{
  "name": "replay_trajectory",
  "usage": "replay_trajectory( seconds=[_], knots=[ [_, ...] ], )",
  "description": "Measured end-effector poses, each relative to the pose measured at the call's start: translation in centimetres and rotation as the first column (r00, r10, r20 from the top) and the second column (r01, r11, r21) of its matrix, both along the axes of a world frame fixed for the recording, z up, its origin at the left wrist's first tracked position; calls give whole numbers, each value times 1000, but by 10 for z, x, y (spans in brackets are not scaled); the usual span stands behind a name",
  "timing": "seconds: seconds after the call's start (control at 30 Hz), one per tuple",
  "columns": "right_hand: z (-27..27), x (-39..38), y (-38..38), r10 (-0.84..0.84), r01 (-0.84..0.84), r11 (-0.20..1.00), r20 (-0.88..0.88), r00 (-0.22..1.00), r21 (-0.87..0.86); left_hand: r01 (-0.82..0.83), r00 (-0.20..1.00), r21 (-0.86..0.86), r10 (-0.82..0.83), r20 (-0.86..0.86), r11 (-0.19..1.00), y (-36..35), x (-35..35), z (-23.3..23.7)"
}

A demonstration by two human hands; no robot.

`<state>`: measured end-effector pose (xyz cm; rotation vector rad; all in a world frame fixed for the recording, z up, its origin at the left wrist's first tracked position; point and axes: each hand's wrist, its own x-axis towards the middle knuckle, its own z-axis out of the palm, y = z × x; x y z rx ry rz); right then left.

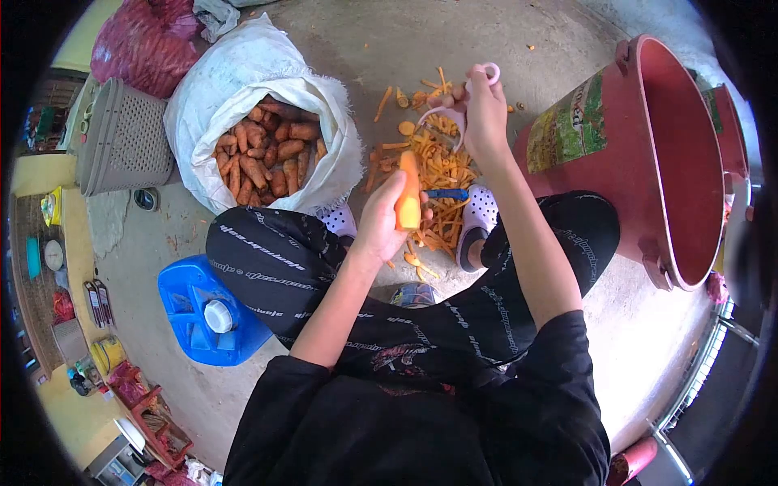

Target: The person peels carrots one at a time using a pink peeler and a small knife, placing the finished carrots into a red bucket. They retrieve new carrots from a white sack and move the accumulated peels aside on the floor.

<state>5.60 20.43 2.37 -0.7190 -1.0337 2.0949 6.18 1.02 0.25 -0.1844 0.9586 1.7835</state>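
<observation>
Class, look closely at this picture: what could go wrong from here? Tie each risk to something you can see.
The pale peeler in the right hand might slip and nick the left hand, which grips the carrot.

The carrot's bare, peeled surface may be slick, so it could drop onto the peelings on the floor.

Peelings lie close to the lilac clogs, so a foot might slide on standing up.

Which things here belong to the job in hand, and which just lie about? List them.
Likely in the job:
orange carrot in left hand
pale pink peeler in right hand
carrot peelings
white sack of unpeeled carrots

Seemingly lying about:
blue jerrycan
grey perforated basket
red mesh sack
red tub, role unclear
</observation>
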Motion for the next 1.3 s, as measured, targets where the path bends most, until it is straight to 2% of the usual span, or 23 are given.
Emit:
replay_trajectory(
  seconds=[0.03,0.07,0.13,0.23,0.43,0.53,0.63,0.73,0.83,0.87,0.97,1.03,1.07,1.1,1.13,1.23,1.27,1.3],
  knots=[
    [13,5,-9,8,-10,997,-31,999,-71,-53,998,-2,53,32,999,1,-1,-4],
    [23,10,-19,12,-21,989,-63,998,-143,-45,997,74,40,69,996,-1,-4,-10],
    [30,19,-35,128,-145,975,-110,986,-168,-34,990,226,1,142,973,-6,-10,-20],
    [41,28,-55,248,-261,949,-90,964,-175,-42,998,164,33,60,986,-4,-9,-10],
    [36,26,-72,367,-373,917,-72,928,-138,-181,973,268,132,188,946,0,-6,2],
    [25,25,-74,329,-329,944,-22,944,-10,-180,973,213,142,182,960,0,-10,-7],
    [26,24,-78,306,-306,952,32,952,3,-127,985,200,99,144,972,-4,-8,-1],
    [18,21,-72,326,-326,945,22,945,-12,-128,991,58,126,32,990,3,-3,13],
    [14,12,-58,201,-201,980,12,980,16,-73,996,-53,70,-56,996,0,9,-4],
    [13,10,-48,250,-249,967,1,968,-55,-87,994,-84,80,-78,993,1,11,-8],
    [0,-3,-43,195,-204,971,77,978,127,-103,986,-154,80,-147,983,2,18,-6],
    [-4,-8,-34,128,-140,979,84,988,151,-45,941,-285,-55,-333,957,-3,25,1],
    [-18,-14,-22,119,-155,966,175,977,205,-30,899,-357,-132,-419,934,-6,26,5],
    [-40,-20,-1,98,-167,951,261,960,259,8,896,-252,-119,-429,968,-5,24,10],
    [-44,-18,8,68,-185,932,352,934,311,4,922,-232,-93,-376,973,-6,22,10],
    [-40,-14,18,51,-196,910,371,927,364,-26,967,-141,-11,-254,990,-3,9,2],
    [-46,-14,20,-63,-241,777,453,889,581,-26,966,-123,-7,-259,992,-4,9,1],
    [-49,-15,21,-198,-300,590,494,846,750,-21,964,-105,-7,-264,994,-3,9,2]
  ],
)
